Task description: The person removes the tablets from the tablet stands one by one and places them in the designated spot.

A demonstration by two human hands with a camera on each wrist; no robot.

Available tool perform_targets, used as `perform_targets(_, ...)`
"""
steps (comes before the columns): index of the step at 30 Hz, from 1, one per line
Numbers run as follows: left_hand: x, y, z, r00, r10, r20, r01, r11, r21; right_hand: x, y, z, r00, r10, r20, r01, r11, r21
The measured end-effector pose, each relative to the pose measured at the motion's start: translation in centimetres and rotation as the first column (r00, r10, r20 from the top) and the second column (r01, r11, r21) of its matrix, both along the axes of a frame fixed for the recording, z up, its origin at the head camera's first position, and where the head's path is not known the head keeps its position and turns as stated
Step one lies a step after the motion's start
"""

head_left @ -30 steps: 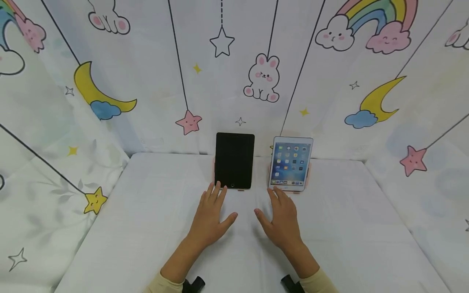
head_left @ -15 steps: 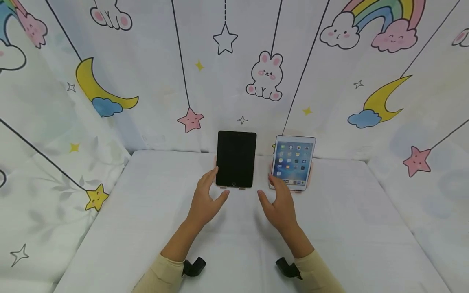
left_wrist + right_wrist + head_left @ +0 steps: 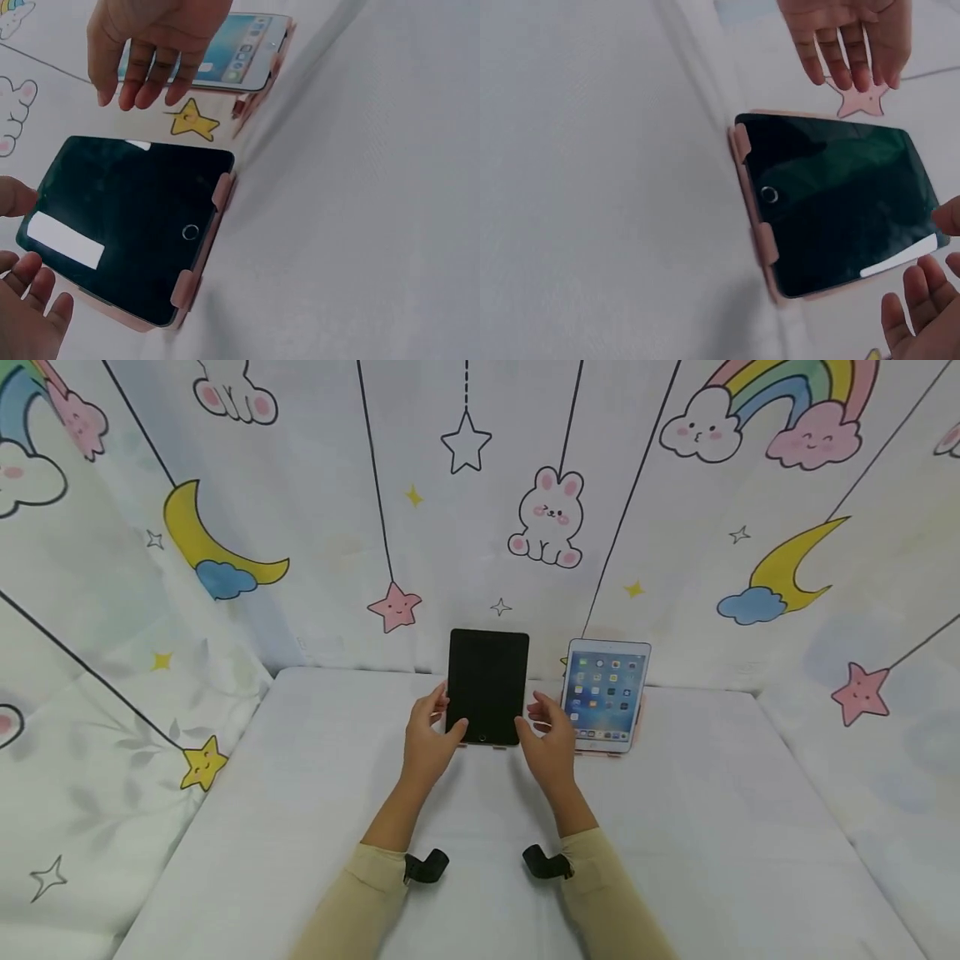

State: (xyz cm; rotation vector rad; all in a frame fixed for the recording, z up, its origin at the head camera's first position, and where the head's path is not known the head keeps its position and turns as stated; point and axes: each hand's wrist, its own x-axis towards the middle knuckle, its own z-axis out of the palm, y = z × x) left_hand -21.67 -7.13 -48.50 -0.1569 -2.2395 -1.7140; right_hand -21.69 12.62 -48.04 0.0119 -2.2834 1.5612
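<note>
A black tablet (image 3: 487, 689) with a dark screen leans on a pink stand (image 3: 182, 289), whose two front lips hold its lower edge. My left hand (image 3: 427, 743) is at the tablet's left edge and my right hand (image 3: 550, 745) at its right edge. Both hands have thumb and fingers spread apart around the sides, fingers loosely bent. In each wrist view the opposite hand shows a gap from the tablet; whether any fingertip touches it I cannot tell. A white tablet (image 3: 611, 689) with a lit home screen of app icons stands just right of my right hand.
Both tablets stand at the back of a table under a white cloth (image 3: 712, 827). Behind them rises a printed backdrop (image 3: 337, 502) with moons, stars and rabbits. Black wrist mounts (image 3: 427, 866) sit at the cuffs of the beige sleeves (image 3: 360, 893).
My hands have moved forward. The right hand has shifted left from the white tablet to the black tablet's right side, and the left hand has come alongside its left edge. The tablets stay put.
</note>
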Motion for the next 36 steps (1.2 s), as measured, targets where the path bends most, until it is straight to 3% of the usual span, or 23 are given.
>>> perform_targets(7,-1.5,-0.2,-2.0,0.999,0.042,0.013,-0.042,0.998,0.048,-1.6,-0.6,-2.4,0.998,-0.044,0.042,0.049,0.990,-0.129)
perform_targets(16,-2.1,-0.1,-3.9,0.992,0.055,0.114,-0.071,0.988,0.135,-1.8,-1.1,-3.7,0.996,-0.014,0.088,0.031,0.979,-0.204)
perform_targets(28,-1.8,0.4,-4.4,0.984,0.100,0.147,-0.115,0.989,0.098,-2.2,-0.9,-5.0,0.995,-0.019,0.093,0.040,0.973,-0.227)
perform_targets(36,-2.2,0.7,-4.9,0.967,0.221,0.129,-0.232,0.970,0.075,-2.7,-1.3,-5.1,0.989,-0.093,0.111,0.116,0.968,-0.221)
